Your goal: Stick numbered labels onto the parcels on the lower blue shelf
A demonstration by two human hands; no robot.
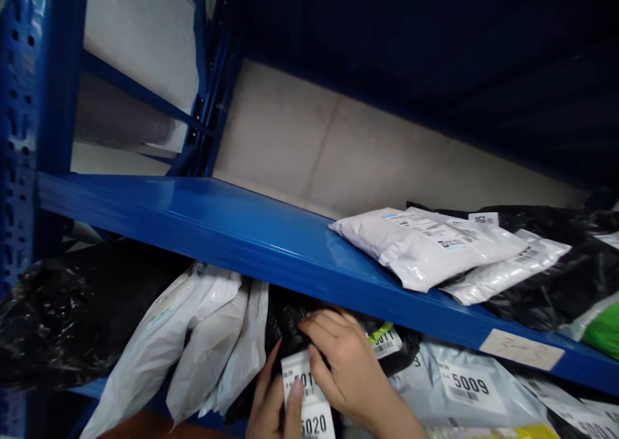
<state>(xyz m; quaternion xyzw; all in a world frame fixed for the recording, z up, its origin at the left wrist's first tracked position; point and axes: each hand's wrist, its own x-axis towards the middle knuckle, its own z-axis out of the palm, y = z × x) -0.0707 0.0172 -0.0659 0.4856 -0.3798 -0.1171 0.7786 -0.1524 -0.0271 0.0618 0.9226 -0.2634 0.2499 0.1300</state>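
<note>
My left hand [271, 400] is closed on a strip of white number labels [315, 408], its thumb across the front. The lower label reads 5020; the thumb partly covers the number above it. My right hand [344, 360] reaches in from the right under the blue shelf edge. Its curled fingers grip a black plastic parcel [286, 320], and its thumb is beside the strip's upper edge. White parcels [207, 345] stand just left of my hands. A dark parcel with a label [385, 343] ending in 11 lies right of them.
A blue metal shelf [193, 213] runs across above my hands, a handwritten tag [522, 349] on its edge. White parcels [425, 242] and black bags lie on its right. Below are a grey parcel [467, 378] labelled 5009 and a black bag [68, 316]. A perforated post [22, 117] stands left.
</note>
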